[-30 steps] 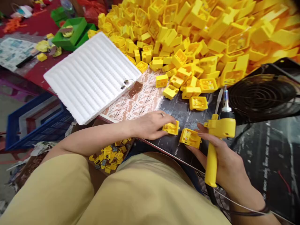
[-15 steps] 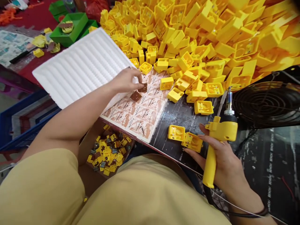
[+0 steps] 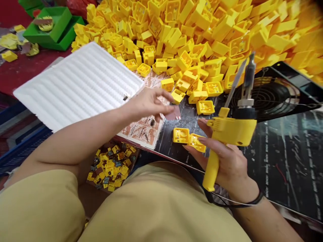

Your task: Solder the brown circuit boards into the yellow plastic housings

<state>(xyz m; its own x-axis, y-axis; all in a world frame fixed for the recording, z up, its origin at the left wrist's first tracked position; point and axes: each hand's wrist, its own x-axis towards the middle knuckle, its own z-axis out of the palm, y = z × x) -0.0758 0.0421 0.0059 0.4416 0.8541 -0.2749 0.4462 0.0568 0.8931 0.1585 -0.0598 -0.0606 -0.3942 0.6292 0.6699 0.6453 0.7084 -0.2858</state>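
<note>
My left hand (image 3: 148, 104) pinches a small brown circuit board (image 3: 173, 114) just above the dark mat, a little up and left of two yellow plastic housings (image 3: 188, 138) that lie side by side near the table's front edge. My right hand (image 3: 224, 158) grips a yellow soldering gun (image 3: 227, 131) by its handle, its metal tip pointing up and away. The fingertips of that hand rest against the right housing.
A large heap of yellow housings (image 3: 202, 33) fills the back of the table. A white ribbed foam tray (image 3: 75, 84) lies at left, a black fan (image 3: 272, 97) at right, green bins (image 3: 52, 23) far left. A box of small yellow parts (image 3: 111, 168) sits below the table edge.
My left hand picked up the brown board near the foam tray and carried it right and toward me, close to the two housings. The soldering gun tilted up slightly.
</note>
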